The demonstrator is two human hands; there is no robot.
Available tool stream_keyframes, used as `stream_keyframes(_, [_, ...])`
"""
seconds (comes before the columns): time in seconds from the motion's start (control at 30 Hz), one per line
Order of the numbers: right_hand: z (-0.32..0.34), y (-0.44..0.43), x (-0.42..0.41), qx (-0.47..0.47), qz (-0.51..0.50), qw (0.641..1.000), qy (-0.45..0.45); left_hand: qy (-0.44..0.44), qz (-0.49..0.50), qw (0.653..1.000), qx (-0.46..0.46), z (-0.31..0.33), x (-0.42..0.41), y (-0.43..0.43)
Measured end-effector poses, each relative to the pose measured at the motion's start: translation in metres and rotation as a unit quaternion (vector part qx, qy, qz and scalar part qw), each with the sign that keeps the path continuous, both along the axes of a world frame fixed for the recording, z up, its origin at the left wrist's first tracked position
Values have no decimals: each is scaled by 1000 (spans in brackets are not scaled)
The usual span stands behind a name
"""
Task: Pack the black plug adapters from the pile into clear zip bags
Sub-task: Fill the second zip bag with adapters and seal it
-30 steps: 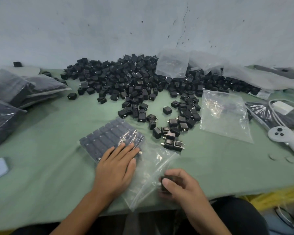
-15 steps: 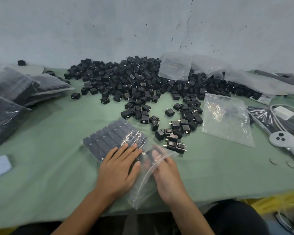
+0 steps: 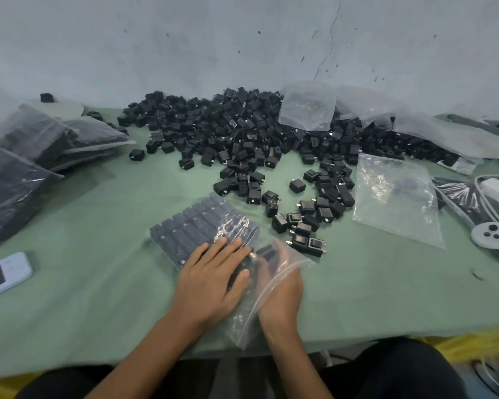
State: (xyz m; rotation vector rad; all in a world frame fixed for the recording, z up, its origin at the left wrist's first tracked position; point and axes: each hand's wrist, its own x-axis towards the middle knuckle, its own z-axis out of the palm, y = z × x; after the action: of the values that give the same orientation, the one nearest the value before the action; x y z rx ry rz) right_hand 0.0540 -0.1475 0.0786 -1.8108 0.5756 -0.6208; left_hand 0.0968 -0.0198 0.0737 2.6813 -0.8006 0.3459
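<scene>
Observation: clear zip bag [image 3: 249, 315] lies flat on the green table [image 3: 98, 283] near its front edge, mouth turned toward the person, far end already filled with neat rows of black plug adapters [image 3: 190, 226] seen through the plastic. Left hand [image 3: 213, 272] rests open on top of the bag, fingers straight and spread, palm down over the nearest rows; judged purpose: to pin the bag and stop the rows sliding or tipping while more go in. Right hand [image 3: 280, 286] is pushed in through the bag mouth, fingers under the upper film beside the left fingertips; glare and blur hide them, so cannot tell whether they hold an adapter or merely nudge one into line. Pile [image 3: 242, 133] of loose adapters spreads along the wall behind, its nearest stragglers [image 3: 306, 240] just beside the bag mouth, presumably drawn close for short reaches. Empty bag [image 3: 395, 197] waits to the right; filled bags [image 3: 26, 156] are stacked at far left, apart from the work. Bag judged well over half full; next adapter must seat flush against the last row
</scene>
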Motion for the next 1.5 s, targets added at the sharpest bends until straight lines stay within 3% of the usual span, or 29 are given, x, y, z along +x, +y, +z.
stream_keyframes(0.1, [0, -2, 1, 21, -18, 999, -19, -1, -1, 1000, -2, 0, -1, 0])
stream_keyframes(0.27, [-6, -8, 2, 15, 14, 999, 47, 3, -1, 1000, -4, 0, 0, -1])
stream_keyframes(0.6, [2, -10, 9, 7, 89, 995, 32, 8, -5, 1000, 8, 1, -1, 0])
stream_keyframes(1.13, [-7, -33, 26, -116, 190, 968, 114, 18, -19, 1000, 13, 6, -1, 2])
stream_keyframes(1.33, [-2, -37, 35, -77, 261, 952, 139, 22, -9, 1000, 21, 9, 0, 1])
stream_keyframes(1.5, [-1, -34, 23, -179, 248, 945, 119, 57, -11, 998, 18, 12, 5, 1])
